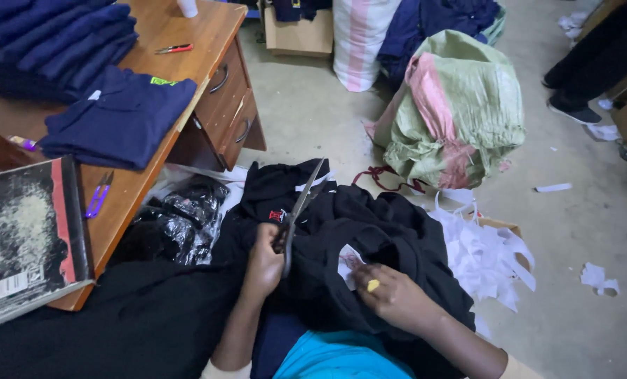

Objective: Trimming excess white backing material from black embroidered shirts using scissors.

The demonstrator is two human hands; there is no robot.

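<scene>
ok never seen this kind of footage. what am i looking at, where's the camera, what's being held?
There is one picture, shot from a camera on a person's head, looking down at their own two bare hands. No machine is involved.

The left hand has its grip closed on a pair of scissors, blades pointing up and away. The right hand rests on a black garment on the lap, beside a small white label on it.

To the left stands a wooden desk with folded navy shirts, a stack of more, small purple snips and a red-handled tool. On the floor lie white paper scraps, a green and pink sack and black bagged bundles. Another person's legs show top right.
</scene>
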